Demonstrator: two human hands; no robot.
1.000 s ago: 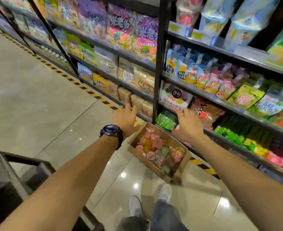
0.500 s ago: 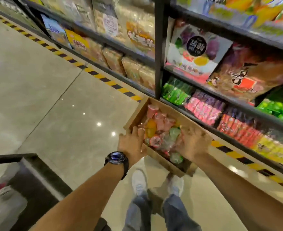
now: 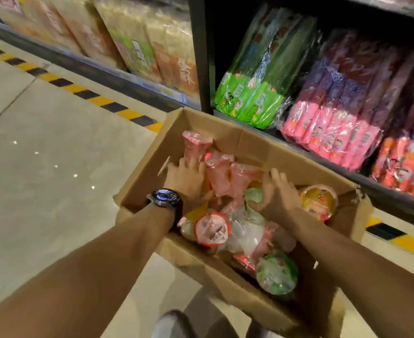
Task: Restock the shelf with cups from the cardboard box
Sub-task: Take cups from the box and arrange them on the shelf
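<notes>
Cups (image 3: 240, 235): a loose heap of sealed cups lying at all angles inside the cardboard box (image 3: 262, 147), under and around the fingers of both hands.
Cardboard box: open-topped, its far wall just beyond the fingertips and near the bottom shelf.
Left hand (image 3: 186, 176): inside the box at its left end, with the fingers close together and nearly straight. The tips rest against the pink cups and nothing is plainly gripped.
Pink cups (image 3: 219, 176): a cluster just ahead and to the right of the left fingertips, between the two hands.
Right hand (image 3: 277, 193): palm down over the heap, fingers spread apart and pointing at the far wall, thumb held wide.
Green cup (image 3: 253, 195): lies in the gap between the right thumb and forefinger. Whether it is clasped cannot be told.
Orange cup (image 3: 319, 201): just right of the right hand's outer edge, apart from the fingers.
Red-lidded cup (image 3: 212, 229): behind the left fingers, beside the wrist, untouched.
Watch (image 3: 165, 197): black, on the left wrist.
Shelf (image 3: 383, 191): beyond both sets of fingertips. Green packs (image 3: 249, 103) lie ahead of the fingers, and pink packs (image 3: 327, 135) lie ahead and to the right of the right fingers.
Floor (image 3: 42, 154): pale and glossy, left of the left hand, with yellow-and-black tape (image 3: 79, 90) running along the shelf foot.
</notes>
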